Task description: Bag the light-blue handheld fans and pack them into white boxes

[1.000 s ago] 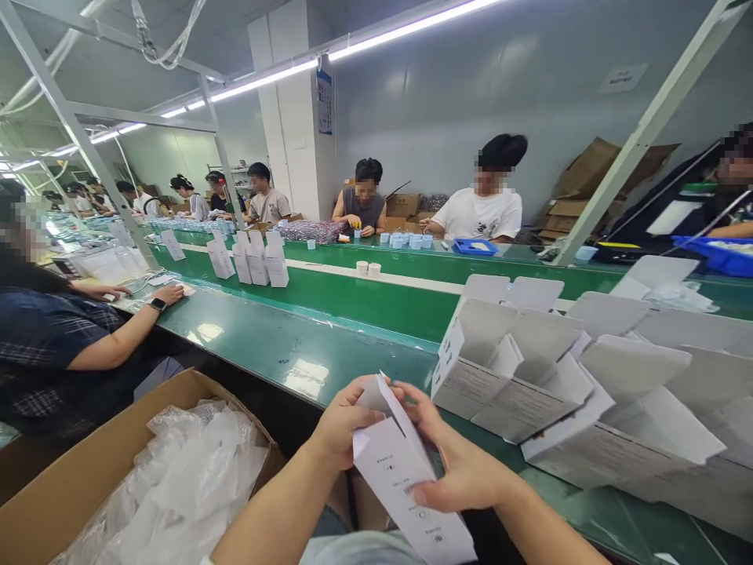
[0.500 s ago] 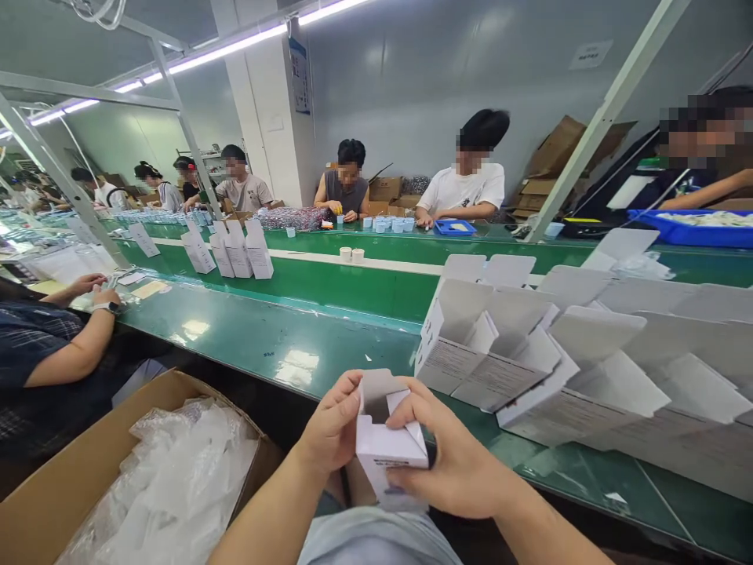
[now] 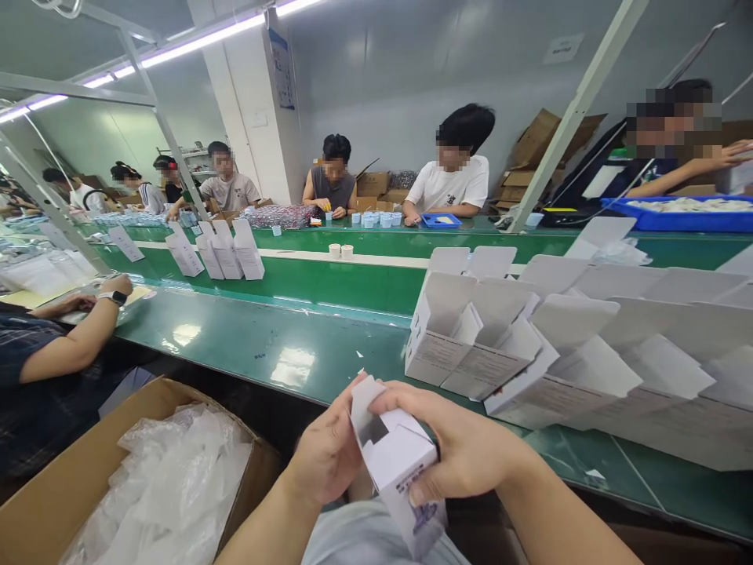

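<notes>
Both hands hold a small white carton (image 3: 395, 463) low in the middle of the view. My left hand (image 3: 326, 455) grips its left side, thumb against the raised flap. My right hand (image 3: 464, 451) wraps the top and right side, fingers pressing a flap over the open end. The carton is tilted, its printed face pointing down toward my lap. Just beyond, a row of open white cartons (image 3: 529, 353) lies on its side on the green bench (image 3: 282, 345).
A brown cardboard box (image 3: 82, 486) full of clear plastic bags (image 3: 170, 486) stands at my lower left. A person's arm with a wristwatch (image 3: 88, 329) rests on the bench at left. Upright white cartons (image 3: 223, 249) and small cups ride the green conveyor; several people sit opposite.
The flat carton has been popped into a box shape and turned end-up. My right hand has moved over its top, folding a flap. The view has shifted slightly left and down.
</notes>
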Motion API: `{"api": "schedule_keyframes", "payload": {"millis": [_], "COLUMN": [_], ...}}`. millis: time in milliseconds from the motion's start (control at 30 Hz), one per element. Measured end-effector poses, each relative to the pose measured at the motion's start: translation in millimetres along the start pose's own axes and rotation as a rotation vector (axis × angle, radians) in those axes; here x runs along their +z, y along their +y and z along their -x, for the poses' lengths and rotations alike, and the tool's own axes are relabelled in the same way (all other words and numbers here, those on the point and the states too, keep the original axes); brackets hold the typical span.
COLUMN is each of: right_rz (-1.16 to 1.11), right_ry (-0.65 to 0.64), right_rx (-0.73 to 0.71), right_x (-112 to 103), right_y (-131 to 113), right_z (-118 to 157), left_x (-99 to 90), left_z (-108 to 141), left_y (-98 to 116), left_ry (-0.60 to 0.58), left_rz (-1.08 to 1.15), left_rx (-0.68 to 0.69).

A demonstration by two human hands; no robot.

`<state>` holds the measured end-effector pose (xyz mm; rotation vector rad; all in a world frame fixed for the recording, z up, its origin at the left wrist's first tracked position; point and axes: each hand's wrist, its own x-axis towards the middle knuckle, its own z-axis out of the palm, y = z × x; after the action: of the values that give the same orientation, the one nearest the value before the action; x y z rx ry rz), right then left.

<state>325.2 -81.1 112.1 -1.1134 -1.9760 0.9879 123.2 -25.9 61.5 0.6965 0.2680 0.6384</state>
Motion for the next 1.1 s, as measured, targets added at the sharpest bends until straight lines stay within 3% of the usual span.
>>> {"api": "schedule_keyframes", "payload": {"millis": [100, 233, 333, 400, 500, 567, 633, 800, 967, 1100], "right_rz": [0.047, 0.125, 0.221, 0.268, 0.159, 0.055, 0.009, 0.0, -0.037, -0.048], "right_ry": [-0.034, -0.024, 0.197, 0.363, 0.445, 0.431, 0.397, 0.356, 0.263, 0.26], "right_rx": [0.006, 0.106, 0.155, 0.207, 0.31, 0.35, 0.326, 0.26, 0.232, 0.171], "right_x": [-3.0, 6.2, 28.4, 45.9, 63.1, 65.0, 61.5, 51.3, 47.3, 43.7], "right_y": [-1.3, -1.8, -7.0, -10.2, -12.4, -13.6, -15.4, -17.6, -9.7, -3.6], "right_z": [-4.8, -1.8, 8.4, 15.0, 20.3, 22.0, 23.6, 29.8, 35.4, 38.4], "left_x": [3.5, 11.7, 13.0, 9.2, -0.3, -4.4, -3.9, 9.7, 13.3, 12.5], "left_z": [-0.6, -10.7, -14.4, -11.8, -6.9, -7.6, -11.3, -14.2, -3.4, 0.5], "left_y": [-3.2, -5.1, -8.3, -9.7, -5.7, 0.0, 4.0, -7.8, -26.4, -29.3], "left_ry": [0.054, 0.233, 0.396, 0.436, 0.215, 0.029, -0.053, -0.054, 0.072, 0.064], "left_rz": [-0.022, -0.092, -0.164, -0.29, -0.51, -0.496, -0.404, -0.237, -0.285, -0.296], "left_rx": [-0.032, 0.087, 0.197, 0.273, 0.289, 0.179, 0.068, -0.02, 0.01, -0.023]}}
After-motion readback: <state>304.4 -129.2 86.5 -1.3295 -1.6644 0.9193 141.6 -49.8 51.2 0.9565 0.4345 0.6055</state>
